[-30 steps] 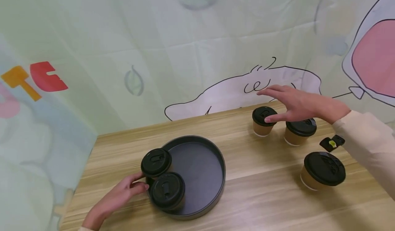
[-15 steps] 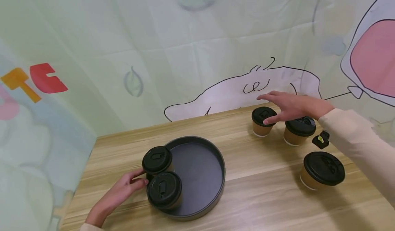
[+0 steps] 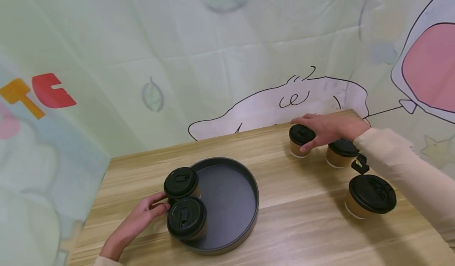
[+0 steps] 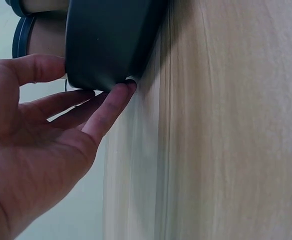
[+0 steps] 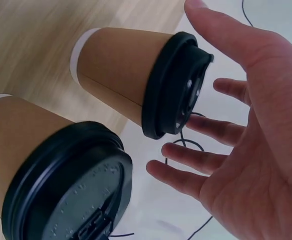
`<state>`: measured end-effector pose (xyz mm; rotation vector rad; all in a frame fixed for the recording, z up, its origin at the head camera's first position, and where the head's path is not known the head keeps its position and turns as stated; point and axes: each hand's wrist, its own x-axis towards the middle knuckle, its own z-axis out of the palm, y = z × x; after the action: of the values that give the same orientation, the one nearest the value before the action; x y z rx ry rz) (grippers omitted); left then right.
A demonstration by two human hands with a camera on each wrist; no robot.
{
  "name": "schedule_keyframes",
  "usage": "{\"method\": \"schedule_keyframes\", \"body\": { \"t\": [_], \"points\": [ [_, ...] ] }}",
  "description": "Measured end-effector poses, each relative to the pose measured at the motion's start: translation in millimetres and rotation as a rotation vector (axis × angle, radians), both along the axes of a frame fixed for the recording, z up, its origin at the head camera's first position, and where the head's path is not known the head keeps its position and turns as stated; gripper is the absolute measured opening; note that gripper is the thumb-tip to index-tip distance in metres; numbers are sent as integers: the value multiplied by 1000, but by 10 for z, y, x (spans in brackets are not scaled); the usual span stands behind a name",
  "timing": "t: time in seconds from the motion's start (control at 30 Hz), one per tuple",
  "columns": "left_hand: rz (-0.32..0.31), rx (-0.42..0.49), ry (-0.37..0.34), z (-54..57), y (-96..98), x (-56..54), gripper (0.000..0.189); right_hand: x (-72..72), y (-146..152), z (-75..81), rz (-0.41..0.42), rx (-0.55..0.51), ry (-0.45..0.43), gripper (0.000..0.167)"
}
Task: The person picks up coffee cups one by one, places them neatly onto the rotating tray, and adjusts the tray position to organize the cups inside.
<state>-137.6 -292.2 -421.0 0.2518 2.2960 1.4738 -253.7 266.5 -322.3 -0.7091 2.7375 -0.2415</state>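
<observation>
A round dark grey tray (image 3: 227,202) lies on the wooden table, with two black-lidded brown paper cups standing at its left side, a far cup (image 3: 181,183) and a near cup (image 3: 186,218). My left hand (image 3: 142,218) touches the tray's outer wall, its fingertips against the side in the left wrist view. Over at the right, my right hand (image 3: 328,129) hovers around the lid of a small paper cup (image 3: 298,147), thumb and fingers spread on either side. A gap shows between palm and lid in the right wrist view.
A second lidded cup (image 3: 337,157) stands just right of the small one, partly under my right wrist. Nearer me is a wider lidded cup (image 3: 369,197). A printed cloth (image 3: 170,52) hangs behind the table (image 3: 284,226).
My right hand has come down and a little left onto the small cup's lid. The near cup in the tray has shifted slightly left. My left hand stays by the tray.
</observation>
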Motion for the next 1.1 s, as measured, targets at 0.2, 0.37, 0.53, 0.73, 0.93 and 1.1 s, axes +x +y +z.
{"method": "schedule_keyframes", "body": {
  "t": [0.2,0.37,0.53,0.73,0.93,1.1],
  "points": [
    [-17,34,16,-20,-13,12,52,-16,-44,-59,7,10,-4,96],
    [-19,40,15,-19,-18,25,53,-33,-54,-84,4,17,-2,94],
    [-11,28,-2,-12,-23,28,54,-53,-67,-120,-16,38,-14,90],
    [-23,47,3,-22,-41,23,54,-64,-85,-139,-30,34,-25,86],
    [-21,54,13,-25,-41,24,53,-72,-81,-142,1,27,10,83],
    [-21,42,18,-22,-14,15,52,-77,-75,-148,11,23,31,85]
  ]
}}
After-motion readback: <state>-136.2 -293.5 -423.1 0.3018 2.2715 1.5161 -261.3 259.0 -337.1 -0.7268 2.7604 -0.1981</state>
